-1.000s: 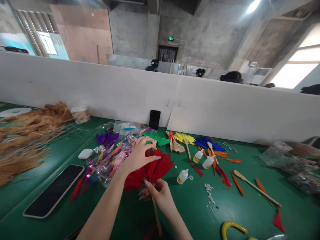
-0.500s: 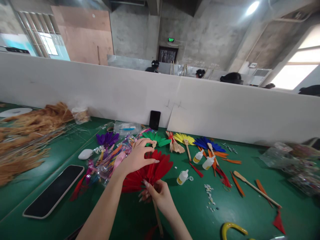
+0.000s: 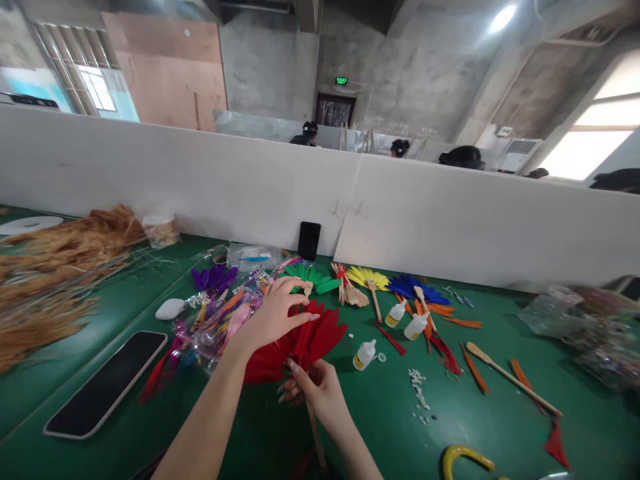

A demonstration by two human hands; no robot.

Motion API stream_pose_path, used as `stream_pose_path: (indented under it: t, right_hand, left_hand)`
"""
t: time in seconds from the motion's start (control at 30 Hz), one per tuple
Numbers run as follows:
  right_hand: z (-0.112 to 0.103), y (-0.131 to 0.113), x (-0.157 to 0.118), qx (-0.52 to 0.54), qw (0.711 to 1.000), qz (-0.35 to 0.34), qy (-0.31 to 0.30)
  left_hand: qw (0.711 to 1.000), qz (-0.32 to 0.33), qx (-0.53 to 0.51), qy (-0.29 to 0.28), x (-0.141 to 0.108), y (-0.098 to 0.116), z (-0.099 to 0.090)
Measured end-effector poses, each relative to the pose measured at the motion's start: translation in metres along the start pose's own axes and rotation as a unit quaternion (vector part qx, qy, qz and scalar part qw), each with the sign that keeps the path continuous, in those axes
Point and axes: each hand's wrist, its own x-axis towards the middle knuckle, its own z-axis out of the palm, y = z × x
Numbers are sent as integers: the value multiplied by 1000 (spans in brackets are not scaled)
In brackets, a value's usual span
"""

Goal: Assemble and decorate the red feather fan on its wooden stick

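Over the green tabletop [image 3: 370,427], the right hand [image 3: 325,390] grasps the red feather fan [image 3: 325,333] where it meets its slim wooden handle [image 3: 315,437]; the left hand [image 3: 275,310] curls by the upper feathers, its grip unclear. Feather arranging seems underway, calling for a steady base.

The table [image 3: 380,413] is plain dark green under a white partition [image 3: 250,173]. The red fan [image 3: 327,333] is a deep, even red, its handle [image 3: 316,440] light tan. Nearby lie a purple fan [image 3: 216,279], a bright green fan [image 3: 325,284], a yellow fan [image 3: 370,276] and a deep blue fan [image 3: 435,290]. The bottles [image 3: 365,355] are white with yellow labels, the strips [image 3: 474,369] orange, the tassel [image 3: 556,443] red, the hook [image 3: 465,453] yellow. The beads [image 3: 419,390] are mostly whitish, one dark. The large phone [image 3: 107,383] has a black face and pale rim; the grass [image 3: 75,247] is golden brown.
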Motion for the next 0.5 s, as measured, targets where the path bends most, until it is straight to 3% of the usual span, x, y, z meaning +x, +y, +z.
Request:
stream_pose_path:
  t: [0.5]
  right_hand:
    - [2,-2,-1,16,1000,0,10]
  left_hand:
    - [1000,2,21,14,3,3,4]
